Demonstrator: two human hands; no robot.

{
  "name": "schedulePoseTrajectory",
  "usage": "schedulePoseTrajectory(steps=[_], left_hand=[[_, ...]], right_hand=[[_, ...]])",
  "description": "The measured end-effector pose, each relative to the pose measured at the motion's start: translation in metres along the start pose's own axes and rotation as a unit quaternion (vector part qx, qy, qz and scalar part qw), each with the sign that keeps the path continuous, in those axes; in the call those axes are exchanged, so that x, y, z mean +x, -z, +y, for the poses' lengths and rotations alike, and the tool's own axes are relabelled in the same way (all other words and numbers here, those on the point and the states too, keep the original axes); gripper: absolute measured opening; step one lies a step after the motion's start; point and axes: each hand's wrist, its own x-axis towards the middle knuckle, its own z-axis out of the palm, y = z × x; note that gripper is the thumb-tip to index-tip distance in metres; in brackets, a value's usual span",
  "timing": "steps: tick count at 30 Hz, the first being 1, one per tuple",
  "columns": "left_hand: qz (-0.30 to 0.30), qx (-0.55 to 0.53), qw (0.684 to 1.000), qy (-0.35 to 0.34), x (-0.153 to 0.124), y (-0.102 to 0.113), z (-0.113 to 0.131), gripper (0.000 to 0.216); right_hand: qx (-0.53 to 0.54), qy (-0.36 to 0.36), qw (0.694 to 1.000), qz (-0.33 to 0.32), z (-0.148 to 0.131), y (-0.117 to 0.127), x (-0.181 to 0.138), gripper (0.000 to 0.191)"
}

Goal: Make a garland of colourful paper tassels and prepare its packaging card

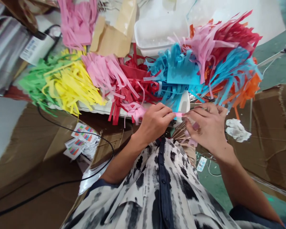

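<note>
The left hand (156,121) and the right hand (206,127) are close together by the front edge of the table (95,107). Between them is a short, bright pink strip (180,114). The left fingers are curled in and pinch one end, and the right thumb and fingers pinch the other. Only a little gap is left between the fingertips.

Just past the hands, blue fringe (183,71) and red fringe (135,74) are heaped up, and some red bits hang over the edge. A tub (160,48) sits farther back. There isn't much room on that side. A crumpled white thing (238,130) is just beside the right hand. Big brown boxes (269,117) stand on both sides. A black wire (71,182) bends close to the left arm. Green floor (221,183) shows below the right arm.
</note>
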Motion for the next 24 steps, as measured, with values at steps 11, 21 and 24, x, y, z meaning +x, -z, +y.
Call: schedulePoseTrajectory(steps=[11,21,24], left_hand=[[-0.071,0.029,0.995,0.055,0.011,-0.004,-0.002,0.025],[-0.043,0.032,0.987,0.154,0.002,0.007,-0.014,0.018],[-0.026,0.02,0.981,0.19,0.002,0.008,-0.013,0.015]], right_hand=[[0.033,-0.001,0.999,-0.035,0.008,-0.009,0.01,0.027],[0.004,-0.037,0.998,-0.045,0.005,-0.012,0.017,0.018],[0.004,-0.055,0.997,-0.044,0.004,-0.012,0.017,0.02]])
